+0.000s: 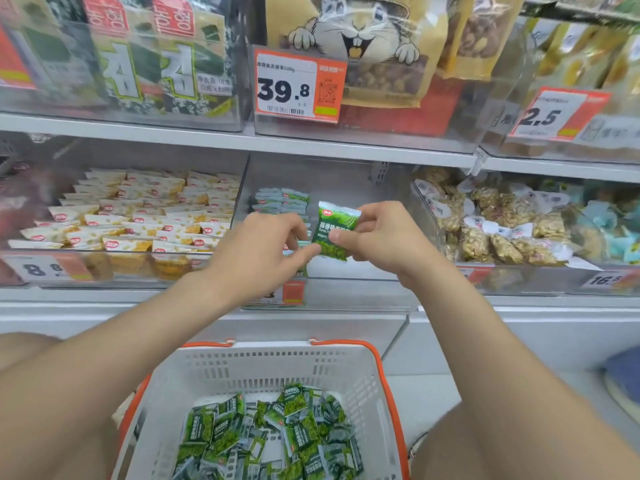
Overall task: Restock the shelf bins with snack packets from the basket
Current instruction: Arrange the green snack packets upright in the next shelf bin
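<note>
A green snack packet [335, 230] stands upright in front of the middle clear shelf bin [360, 271]. My right hand [384, 237] pinches its right side. My left hand [263, 251] pinches its lower left corner with thumb and forefinger. A row of matching green packets [281, 199] stands at the back left of that bin. Below, a white basket [263, 368] with orange handles holds several more green packets [270, 434].
The bin on the left holds several white and yellow packets [138, 216]. The bin on the right holds bags of nuts [502, 230]. Larger bags and price tags [298, 86] fill the shelf above. A blue thing [623, 379] lies at the right edge.
</note>
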Available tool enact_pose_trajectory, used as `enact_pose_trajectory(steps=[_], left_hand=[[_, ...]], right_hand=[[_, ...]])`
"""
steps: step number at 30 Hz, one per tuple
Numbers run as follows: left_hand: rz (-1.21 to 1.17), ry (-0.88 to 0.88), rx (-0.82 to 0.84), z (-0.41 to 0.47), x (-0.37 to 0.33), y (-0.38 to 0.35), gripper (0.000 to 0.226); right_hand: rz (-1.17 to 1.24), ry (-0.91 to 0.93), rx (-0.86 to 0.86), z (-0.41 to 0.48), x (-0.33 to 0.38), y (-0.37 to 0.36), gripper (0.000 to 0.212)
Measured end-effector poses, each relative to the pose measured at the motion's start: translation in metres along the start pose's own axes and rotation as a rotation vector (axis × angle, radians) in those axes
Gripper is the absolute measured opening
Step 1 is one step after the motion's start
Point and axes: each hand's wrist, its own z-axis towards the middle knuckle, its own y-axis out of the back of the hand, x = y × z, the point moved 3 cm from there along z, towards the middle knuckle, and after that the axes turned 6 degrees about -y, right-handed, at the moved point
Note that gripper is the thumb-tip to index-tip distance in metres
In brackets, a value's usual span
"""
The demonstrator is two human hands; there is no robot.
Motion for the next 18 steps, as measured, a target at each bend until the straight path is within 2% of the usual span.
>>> enact_pose_trajectory(steps=[4,8,10,15,18], left_hand=[[0.288,-0.053,0.11,0.013,0.026,-0.015,0.032],[0.379,-0.077,0.188,0.032,0.034,-0.021,0.033],[0.452,-0.083,0.199,0.041,0.037,-0.018,0.031],[0.53,-0.022,0.188,0.056,0.055,-0.007,0.025],[0.509,-0.011,0.246,0.061,0.057,-0.012,0.023]], right_hand=[[-0.161,-0.046,-0.152,0.054,-0.008,-0.009,0.042],[-0.405,-0.05,-0.175,0.099,-0.016,-0.022,0.029],[-0.499,-0.055,-0.172,0.117,-0.021,-0.028,0.031],[-0.725,-0.129,-0.077,0.156,-0.034,-0.036,0.052],[-0.866,-0.139,-0.034,0.168,-0.03,-0.043,0.044]])
